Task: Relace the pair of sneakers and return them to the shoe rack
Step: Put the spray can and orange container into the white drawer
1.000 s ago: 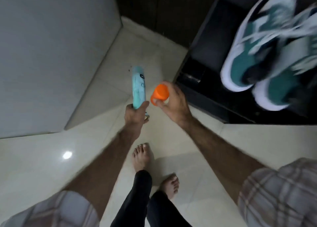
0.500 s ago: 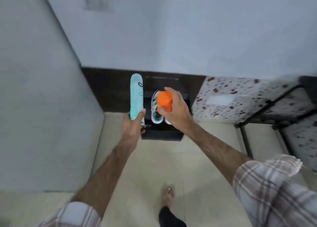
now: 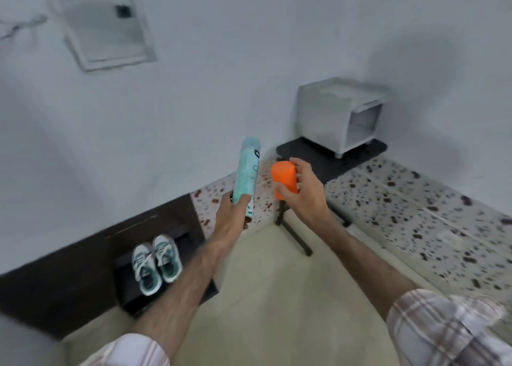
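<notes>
The pair of teal and white sneakers sits side by side on a low black rack against the dark skirting, at lower left. My left hand grips the bottom of a tall turquoise spray can, held upright well above and to the right of the shoes. Beside it, my right hand holds an orange cap between thumb and fingers. Can and cap are a small gap apart.
A speckled terrazzo-topped table on black legs stands to the right. At its far end, a small white cabinet rests on a black board. A white wall panel hangs upper left. Beige tiled floor lies below.
The view has swung left to right, so the sneakers on the rack now lie lower left and farther off. Both hands keep the can and cap, raised over the table corner.
</notes>
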